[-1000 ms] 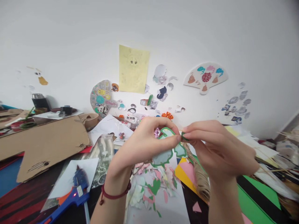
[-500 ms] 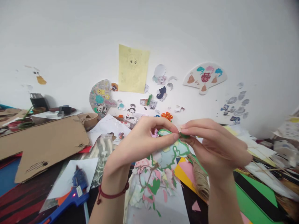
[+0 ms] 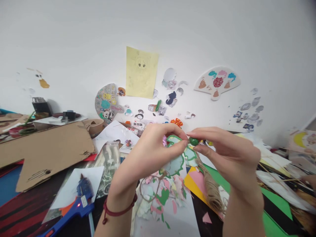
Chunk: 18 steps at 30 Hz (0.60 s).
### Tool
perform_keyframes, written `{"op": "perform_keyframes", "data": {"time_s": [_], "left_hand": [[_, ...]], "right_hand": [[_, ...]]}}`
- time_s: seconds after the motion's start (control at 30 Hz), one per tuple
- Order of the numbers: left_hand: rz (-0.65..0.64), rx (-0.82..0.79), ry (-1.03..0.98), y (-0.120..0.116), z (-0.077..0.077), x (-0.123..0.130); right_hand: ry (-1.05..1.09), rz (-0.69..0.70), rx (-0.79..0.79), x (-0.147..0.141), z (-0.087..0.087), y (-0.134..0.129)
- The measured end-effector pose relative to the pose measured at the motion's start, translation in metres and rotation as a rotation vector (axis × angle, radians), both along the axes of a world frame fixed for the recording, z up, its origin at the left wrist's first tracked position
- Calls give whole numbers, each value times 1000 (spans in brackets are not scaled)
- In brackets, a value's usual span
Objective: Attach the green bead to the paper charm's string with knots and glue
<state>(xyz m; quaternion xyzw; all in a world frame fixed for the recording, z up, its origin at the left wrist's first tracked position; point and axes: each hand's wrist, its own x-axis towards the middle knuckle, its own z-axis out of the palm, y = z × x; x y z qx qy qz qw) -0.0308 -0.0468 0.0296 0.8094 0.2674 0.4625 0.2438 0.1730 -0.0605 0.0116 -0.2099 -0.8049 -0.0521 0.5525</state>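
A small round green bead [image 3: 194, 141] is pinched between the thumb and fingers of my right hand [image 3: 222, 148]. Just left of it, the thumb and forefinger of my left hand [image 3: 158, 144] are pressed together; what they pinch is too small to make out. Behind and below both hands is a pale blue cut-out with a green outline [image 3: 176, 164], partly hidden by my left hand. A loop of brown twine [image 3: 148, 197] hangs below it, over white paper [image 3: 181, 214] strewn with green and pink scraps, among them a green heart [image 3: 163, 197].
A blue glue gun [image 3: 82, 194] with a red light lies at the left, near torn cardboard [image 3: 56, 151]. Right of the middle are a twine bundle [image 3: 211, 191] and green sheets [image 3: 278, 204]. A white wall [image 3: 98, 39] with stuck-on drawings stands behind.
My right hand has shifted slightly and its fingers have opened around the green bead, which now shows more fully. My left hand has hardly moved.
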Motion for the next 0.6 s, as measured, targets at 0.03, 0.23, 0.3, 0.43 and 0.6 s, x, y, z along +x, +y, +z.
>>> {"op": "perform_keyframes", "data": {"time_s": [0.03,0.23,0.3,0.43,0.6], "left_hand": [[8,10,3,1,-1,1],[11,42,6,4,-3,1],[-6,34,22,3,-3,-1],[-33,39,32,1,-1,-3],[-28,58,33,0,-1,-2]], "right_hand": [[15,-4,4,-2,-1,1],[116,-35,146,-10,-6,8],[100,-68,204,-11,-7,7],[119,-88,251,-13,-8,5],[119,-77,290,-15,-8,5]]}}
